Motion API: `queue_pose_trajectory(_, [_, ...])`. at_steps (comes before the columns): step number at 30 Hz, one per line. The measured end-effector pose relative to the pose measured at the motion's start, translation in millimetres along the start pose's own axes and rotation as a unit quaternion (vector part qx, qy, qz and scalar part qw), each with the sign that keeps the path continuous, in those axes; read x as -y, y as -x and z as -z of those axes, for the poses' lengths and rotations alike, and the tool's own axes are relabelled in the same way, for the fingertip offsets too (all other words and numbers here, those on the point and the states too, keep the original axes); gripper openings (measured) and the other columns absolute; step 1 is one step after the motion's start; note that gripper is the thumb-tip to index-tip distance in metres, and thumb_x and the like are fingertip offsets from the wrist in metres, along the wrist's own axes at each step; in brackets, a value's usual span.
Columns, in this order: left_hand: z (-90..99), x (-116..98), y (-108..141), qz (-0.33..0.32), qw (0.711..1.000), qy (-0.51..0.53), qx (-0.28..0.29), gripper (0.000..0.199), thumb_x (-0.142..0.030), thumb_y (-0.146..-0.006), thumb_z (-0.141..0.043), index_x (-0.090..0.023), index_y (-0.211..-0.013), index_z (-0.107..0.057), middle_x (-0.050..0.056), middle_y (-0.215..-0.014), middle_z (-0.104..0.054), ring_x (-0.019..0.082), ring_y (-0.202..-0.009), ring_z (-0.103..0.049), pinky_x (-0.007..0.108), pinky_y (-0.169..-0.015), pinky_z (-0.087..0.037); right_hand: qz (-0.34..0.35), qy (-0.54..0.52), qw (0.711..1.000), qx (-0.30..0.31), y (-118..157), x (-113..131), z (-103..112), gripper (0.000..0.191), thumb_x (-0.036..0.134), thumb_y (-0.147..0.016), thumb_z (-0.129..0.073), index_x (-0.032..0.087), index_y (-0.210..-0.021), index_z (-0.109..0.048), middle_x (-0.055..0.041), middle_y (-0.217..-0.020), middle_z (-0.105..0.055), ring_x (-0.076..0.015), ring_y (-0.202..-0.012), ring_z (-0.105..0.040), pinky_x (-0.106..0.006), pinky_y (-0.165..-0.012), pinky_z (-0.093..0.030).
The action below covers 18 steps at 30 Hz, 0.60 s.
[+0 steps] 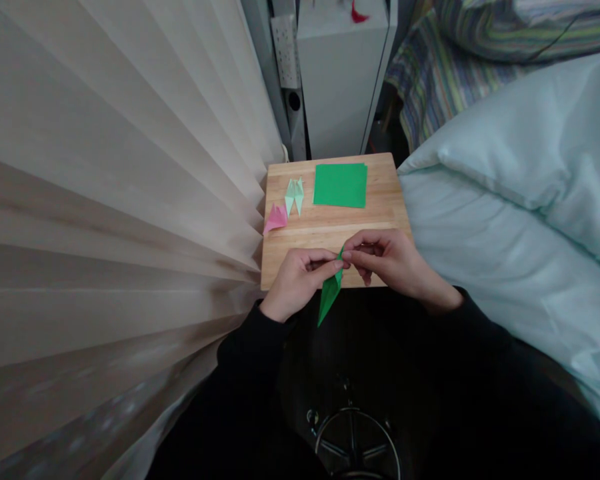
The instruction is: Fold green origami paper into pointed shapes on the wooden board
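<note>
Left hand and right hand pinching folded green paper near upper end, by near edge of counter. Folding seemingly progressing: long point showing. Pale green paper and pink paper lying folded, seemingly finished; green sheets lying flat, unfolded.

Over the near edge of the light wooden bench, the left hand and right hand pinch a folded green paper piece between their fingers, its pointed end hanging down, while a stack of flat green paper sheets lies beyond.
</note>
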<state>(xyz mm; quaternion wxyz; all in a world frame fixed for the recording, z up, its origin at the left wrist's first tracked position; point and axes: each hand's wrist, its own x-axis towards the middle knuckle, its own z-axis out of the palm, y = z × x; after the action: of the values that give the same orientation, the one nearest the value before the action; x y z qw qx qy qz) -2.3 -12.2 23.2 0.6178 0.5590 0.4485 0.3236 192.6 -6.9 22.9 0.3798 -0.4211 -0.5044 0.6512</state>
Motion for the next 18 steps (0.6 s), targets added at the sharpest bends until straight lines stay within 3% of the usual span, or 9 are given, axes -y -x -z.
queue_pose_trajectory(10, [-1.4,2.0,-0.4,-0.002,1.000,-0.010,0.004,0.019,-0.036,-0.086,-0.075,-0.018,-0.084,-0.081,0.006,-0.083,-0.079,0.016,-0.075,-0.067,0.029,-0.072,-0.051,-0.005,0.019,0.999,-0.044,-0.4,-2.4,-4.3,0.029,0.040,-0.075,-0.085,0.017,-0.076,-0.068,0.0008,-0.063,-0.068,-0.0062,-0.043,-0.047,-0.019,-0.036,-0.038])
queue_pose_trajectory(18, [-2.4,-0.6,-0.1,-0.003,1.000,-0.010,-0.004,0.020,-0.036,-0.086,-0.074,-0.017,-0.084,-0.080,0.006,-0.084,-0.078,0.017,-0.076,-0.068,0.029,-0.074,-0.052,0.002,0.016,0.998,-0.061,-1.0,-3.5,-6.1,0.032,0.043,-0.073,-0.086,0.017,-0.075,-0.067,0.0004,-0.064,-0.068,-0.0067,-0.043,-0.048,-0.020,-0.037,-0.039])
